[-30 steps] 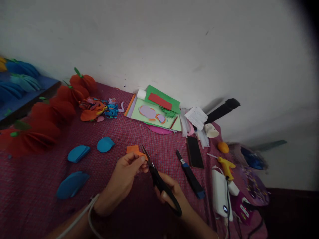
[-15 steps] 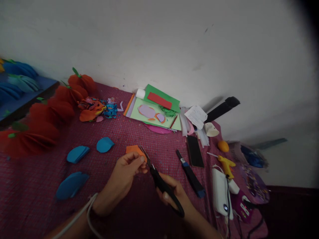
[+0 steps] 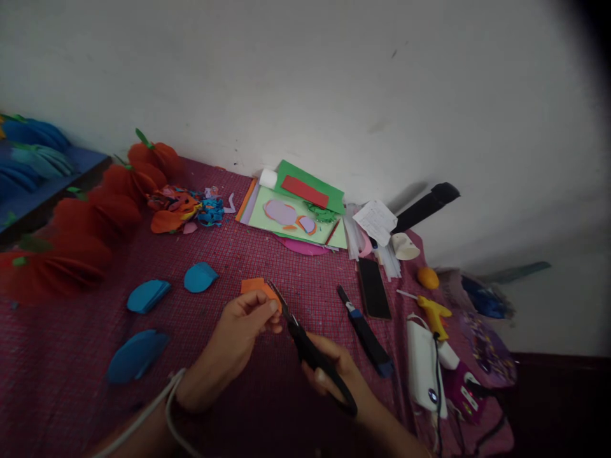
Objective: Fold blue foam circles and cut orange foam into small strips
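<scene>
Between thumb and fingers, my left hand (image 3: 245, 324) pinches a small piece of orange paper (image 3: 252, 284); part of it is hidden behind the fingers. My right hand (image 3: 331, 366) is closed around the handles of black scissors (image 3: 310, 350). The scissor blades point up and left, lying against the orange paper's right edge, close to my left fingertips. To the left of my hands rest blue paper cutouts: a rounded one (image 3: 201, 277), a stacked one (image 3: 148, 296) and a larger one (image 3: 138, 356).
Red paper pumpkins (image 3: 98, 216) line the left side, beside a heap of paper scraps (image 3: 188, 207). Coloured sheets (image 3: 260, 219) lie by the wall. On the right are a utility knife (image 3: 367, 340), a phone (image 3: 373, 289), a yellow glue gun (image 3: 434, 316) and a white power device (image 3: 422, 366) with cables.
The scissor handles and my right hand have shifted very slightly to the right. My left hand holds the orange paper in nearly the same place.
</scene>
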### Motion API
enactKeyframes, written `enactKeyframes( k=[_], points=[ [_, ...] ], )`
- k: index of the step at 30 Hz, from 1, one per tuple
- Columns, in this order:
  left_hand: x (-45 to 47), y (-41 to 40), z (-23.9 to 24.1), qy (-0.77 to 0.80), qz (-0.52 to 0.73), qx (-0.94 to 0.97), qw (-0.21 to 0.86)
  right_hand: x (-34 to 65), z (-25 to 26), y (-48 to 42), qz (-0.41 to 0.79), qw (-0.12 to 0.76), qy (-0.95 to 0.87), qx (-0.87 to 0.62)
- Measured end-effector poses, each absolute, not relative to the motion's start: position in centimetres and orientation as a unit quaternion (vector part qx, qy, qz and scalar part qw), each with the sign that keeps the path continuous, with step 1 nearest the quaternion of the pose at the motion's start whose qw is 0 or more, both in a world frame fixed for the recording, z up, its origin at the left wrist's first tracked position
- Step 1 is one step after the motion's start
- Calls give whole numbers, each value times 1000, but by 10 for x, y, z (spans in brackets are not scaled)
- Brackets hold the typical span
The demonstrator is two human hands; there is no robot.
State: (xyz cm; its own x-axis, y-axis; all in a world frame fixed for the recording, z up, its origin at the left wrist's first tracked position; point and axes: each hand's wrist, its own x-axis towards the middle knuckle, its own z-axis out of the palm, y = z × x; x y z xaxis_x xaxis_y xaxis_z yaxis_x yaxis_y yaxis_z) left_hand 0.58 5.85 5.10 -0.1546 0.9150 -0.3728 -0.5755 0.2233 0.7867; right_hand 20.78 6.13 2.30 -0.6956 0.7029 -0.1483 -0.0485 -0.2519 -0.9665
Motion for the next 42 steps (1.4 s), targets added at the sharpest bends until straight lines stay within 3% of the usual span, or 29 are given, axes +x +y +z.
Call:
enactKeyframes(
  k=[36,42],
  points=[
    [-1,60,46,484,556,240,631,216,33,59,710,225,-575,-338],
    [-4,61,48,509,561,274,592,218,31,59,700,199,-586,-355]
  ],
)
